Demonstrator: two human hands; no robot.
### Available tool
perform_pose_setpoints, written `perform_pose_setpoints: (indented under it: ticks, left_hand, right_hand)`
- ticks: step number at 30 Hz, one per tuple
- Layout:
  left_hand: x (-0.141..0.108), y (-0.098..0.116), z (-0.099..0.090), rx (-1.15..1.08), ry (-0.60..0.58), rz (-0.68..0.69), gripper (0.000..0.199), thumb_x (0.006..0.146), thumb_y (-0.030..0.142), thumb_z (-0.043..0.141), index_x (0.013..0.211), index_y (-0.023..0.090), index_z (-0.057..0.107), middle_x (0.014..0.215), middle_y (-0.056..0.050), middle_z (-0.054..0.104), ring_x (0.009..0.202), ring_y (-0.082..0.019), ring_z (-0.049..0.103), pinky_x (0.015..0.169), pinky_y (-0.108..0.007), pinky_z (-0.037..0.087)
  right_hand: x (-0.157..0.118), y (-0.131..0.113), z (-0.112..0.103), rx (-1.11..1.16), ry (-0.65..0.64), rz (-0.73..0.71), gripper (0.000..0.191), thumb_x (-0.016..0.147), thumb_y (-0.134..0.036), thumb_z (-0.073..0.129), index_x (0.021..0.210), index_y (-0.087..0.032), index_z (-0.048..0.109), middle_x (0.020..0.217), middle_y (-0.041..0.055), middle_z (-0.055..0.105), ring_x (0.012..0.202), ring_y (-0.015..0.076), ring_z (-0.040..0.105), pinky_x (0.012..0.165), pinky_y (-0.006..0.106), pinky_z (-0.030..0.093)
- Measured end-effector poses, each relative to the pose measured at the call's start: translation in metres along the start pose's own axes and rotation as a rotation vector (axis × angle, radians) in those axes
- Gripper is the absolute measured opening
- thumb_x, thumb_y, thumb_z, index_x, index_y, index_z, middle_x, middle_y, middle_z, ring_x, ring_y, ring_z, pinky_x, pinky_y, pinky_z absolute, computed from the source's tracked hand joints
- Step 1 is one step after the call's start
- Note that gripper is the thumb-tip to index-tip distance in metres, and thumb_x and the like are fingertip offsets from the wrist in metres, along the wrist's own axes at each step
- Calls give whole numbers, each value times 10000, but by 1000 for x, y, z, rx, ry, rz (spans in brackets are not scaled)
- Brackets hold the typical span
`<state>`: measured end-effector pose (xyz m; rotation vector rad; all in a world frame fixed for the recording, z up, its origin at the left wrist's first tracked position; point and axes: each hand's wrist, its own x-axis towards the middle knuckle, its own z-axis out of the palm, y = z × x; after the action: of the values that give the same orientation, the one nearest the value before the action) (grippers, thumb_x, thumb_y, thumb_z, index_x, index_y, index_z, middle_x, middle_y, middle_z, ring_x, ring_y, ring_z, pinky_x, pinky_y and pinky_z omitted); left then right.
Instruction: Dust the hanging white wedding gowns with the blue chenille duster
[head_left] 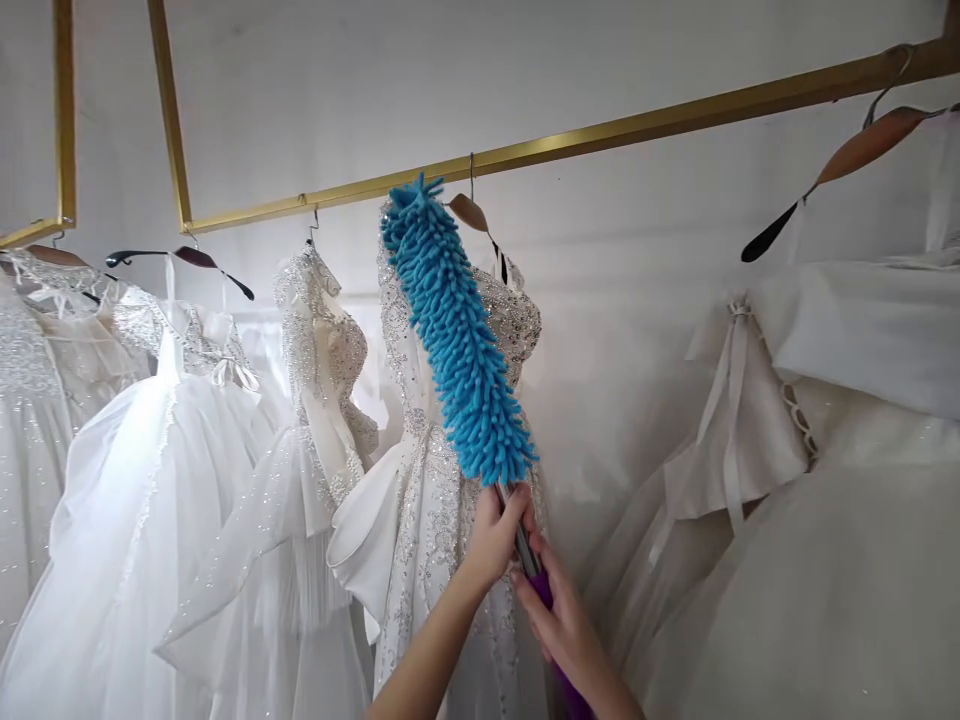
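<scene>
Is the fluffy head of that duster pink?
No, the duster head is bright blue, raised against a beaded white gown.

The duster (456,335) has a bright blue shaggy head and a silver rod running into a purple handle (559,650). The dresses (420,500) are white, some with silvery beading. The rail (570,135) is gold; the hangers (862,150) are brown with black tips.

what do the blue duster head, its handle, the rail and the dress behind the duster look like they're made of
Duster head: soft chenille microfibre, likely; matte blue nubby fingers. Handle: a grey metal-looking rod with a glossy purple grip, probably plastic, held by the left hand and right hand. Rail: metal, brushed gold finish, square-edged. Dress: white satin-like fabric with glittering beads or sequins on the bodice.
</scene>
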<state>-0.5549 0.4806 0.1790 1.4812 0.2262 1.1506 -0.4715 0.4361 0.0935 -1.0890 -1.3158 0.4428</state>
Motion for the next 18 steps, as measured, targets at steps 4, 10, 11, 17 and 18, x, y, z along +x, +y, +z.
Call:
perform_pose_setpoints:
  ticks: [4,10,11,17,18]
  left_hand:
    - [-45,-35,-21,-59,16,-52,395,810,515,517,571,212,431,482,50,404,389,-101,436,449,-266,331]
    - [-68,-15,-21,-74,82,-93,427,769,560,546,546,211,440,489,40,417,438,-117,452,523,-283,361]
    - [-65,-8,-20,-32,62,-96,432,781,562,526,542,210,445,478,34,423,441,-121,452,512,-280,354]
    - [-73,-26,-27,17,117,-260,424,778,584,502,579,214,453,444,19,475,396,-117,423,388,-241,276]
    - [-83,-39,-30,-34,157,-304,427,749,599,533,586,214,451,447,27,468,388,-114,421,375,-236,274]
  right_hand:
    - [-36,37,15,-118,-74,-2,363,804,-386,528,1086,-166,591,1007,124,709,982,285,642,828,359,511]
    - [-50,33,17,-180,-122,-14,296,791,-436,534,959,-209,624,685,45,685,589,220,635,564,290,507]
    - [-47,29,17,-170,-134,-18,290,803,-433,525,977,-218,613,719,48,691,636,228,647,588,290,511]
    - [-74,63,29,18,-112,172,501,769,-432,577,1203,-190,520,1115,145,680,1020,307,633,865,391,496]
    - [-84,75,32,42,-100,225,504,731,-440,614,1166,-191,553,1060,147,702,974,318,652,844,410,504]
